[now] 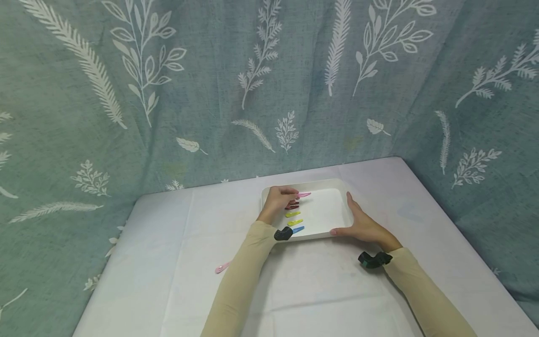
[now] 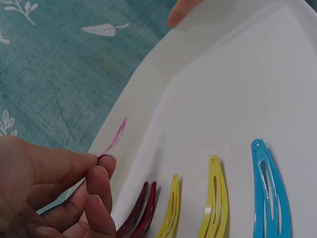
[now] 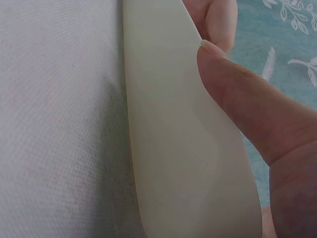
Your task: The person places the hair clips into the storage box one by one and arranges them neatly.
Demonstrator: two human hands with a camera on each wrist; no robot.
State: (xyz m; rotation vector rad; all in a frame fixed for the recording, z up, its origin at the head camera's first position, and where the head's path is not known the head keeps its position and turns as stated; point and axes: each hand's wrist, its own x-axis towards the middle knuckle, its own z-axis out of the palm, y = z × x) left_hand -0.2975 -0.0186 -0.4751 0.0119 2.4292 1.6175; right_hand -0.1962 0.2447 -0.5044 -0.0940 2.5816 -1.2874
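My left hand (image 1: 275, 202) pinches a pink snap hair clip (image 2: 119, 135) between thumb and forefinger, over the far left part of a white tray (image 1: 328, 210). Below that hand lies a row of clips: two dark red clips (image 2: 141, 210), two yellow clips (image 2: 214, 198) and a blue clip (image 2: 270, 193). The left wrist partly covers the blue one in the head view. My right hand (image 1: 364, 227) grips the tray's near right corner, its thumb (image 3: 233, 84) at the near rim and its fingers along the right side.
Another pink clip (image 1: 222, 267) lies on the white-covered table (image 1: 311, 290), left of the left forearm and partly hidden by the sleeve. A leaf-patterned blue-green curtain (image 1: 210, 93) stands behind the table's far edge and along its right side.
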